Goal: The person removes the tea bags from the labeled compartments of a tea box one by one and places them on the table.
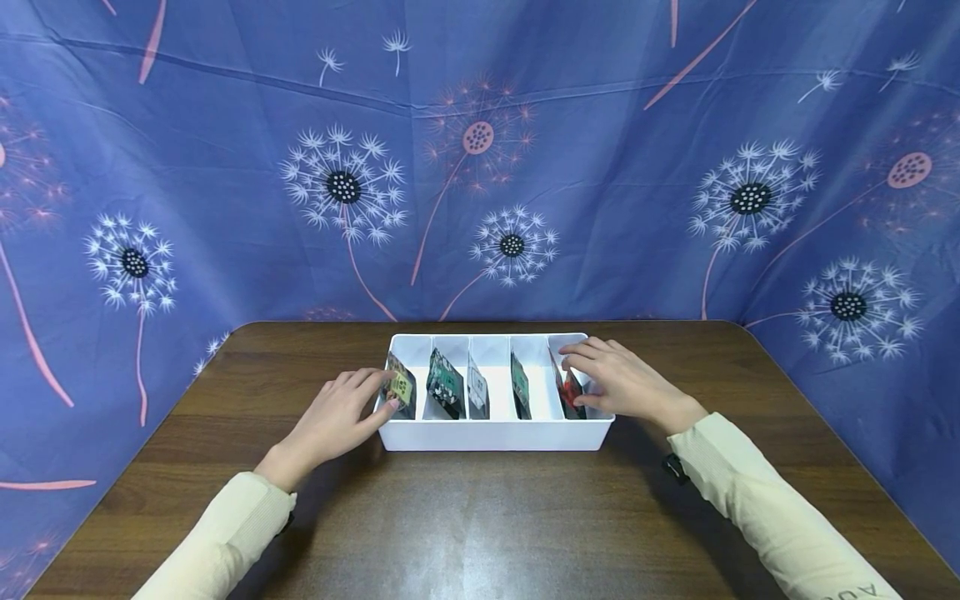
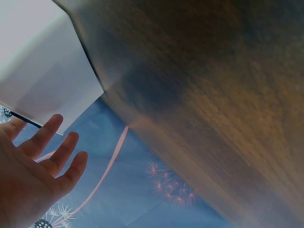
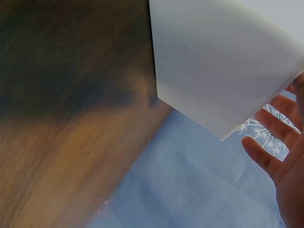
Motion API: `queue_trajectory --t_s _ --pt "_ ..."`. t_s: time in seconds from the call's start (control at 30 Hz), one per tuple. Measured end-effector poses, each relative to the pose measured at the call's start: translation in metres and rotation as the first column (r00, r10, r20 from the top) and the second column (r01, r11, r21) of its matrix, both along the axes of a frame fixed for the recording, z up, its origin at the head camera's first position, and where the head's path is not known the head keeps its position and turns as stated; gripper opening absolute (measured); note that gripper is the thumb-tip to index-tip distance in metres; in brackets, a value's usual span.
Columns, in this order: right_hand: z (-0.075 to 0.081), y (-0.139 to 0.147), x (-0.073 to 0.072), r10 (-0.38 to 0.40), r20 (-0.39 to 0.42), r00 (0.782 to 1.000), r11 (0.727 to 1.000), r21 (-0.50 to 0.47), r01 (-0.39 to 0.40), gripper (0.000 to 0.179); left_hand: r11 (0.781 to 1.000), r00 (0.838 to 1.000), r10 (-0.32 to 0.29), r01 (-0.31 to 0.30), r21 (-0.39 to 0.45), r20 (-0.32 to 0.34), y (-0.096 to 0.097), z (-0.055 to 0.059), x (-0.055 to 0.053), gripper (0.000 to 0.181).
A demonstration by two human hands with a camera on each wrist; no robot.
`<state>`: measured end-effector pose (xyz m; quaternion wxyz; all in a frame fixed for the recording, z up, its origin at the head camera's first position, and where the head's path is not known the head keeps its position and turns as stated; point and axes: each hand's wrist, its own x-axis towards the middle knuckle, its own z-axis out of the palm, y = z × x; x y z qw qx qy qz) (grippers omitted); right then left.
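Observation:
A white box (image 1: 495, 435) with several compartments stands on the table and holds one flat packet per compartment. My left hand (image 1: 341, 421) reaches over the box's left end, its thumb and index finger at a black-and-yellow packet (image 1: 402, 387). At the right end, my right hand (image 1: 618, 382) has its thumb and fingers spread about a dark packet with red (image 1: 570, 390). Both wrist views show the other fingers loosely bent outside the box wall. Whether the fingertips touch the packets is hard to see. Between the hands stand a dark green patterned packet (image 1: 446, 383), a whitish packet (image 1: 477, 392) and a green packet (image 1: 520, 387).
The brown wooden table (image 1: 480, 517) runs under the box, with its far edge close behind it. A blue cloth (image 1: 600, 250) with dandelion prints hangs behind and at the sides. Pale sleeves cover both forearms, and a black strap (image 1: 675, 468) shows at the right wrist.

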<state>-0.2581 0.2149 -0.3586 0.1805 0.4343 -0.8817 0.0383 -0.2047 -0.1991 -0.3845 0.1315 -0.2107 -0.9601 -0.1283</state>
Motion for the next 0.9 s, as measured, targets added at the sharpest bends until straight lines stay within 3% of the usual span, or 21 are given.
queue_trajectory --t_s 0.43,0.9 --pt "0.0027 0.0003 0.0006 -0.021 0.038 0.999 1.000 0.024 0.020 0.054 1.000 1.000 -0.004 0.004 0.010 0.009 -0.0007 -0.0007 -0.0005 0.047" --pt "0.0041 -0.0006 -0.0022 0.052 0.026 0.998 0.998 0.040 -0.053 0.028 1.000 1.000 -0.009 0.008 0.017 0.013 -0.0022 -0.0020 -0.0018 0.047"
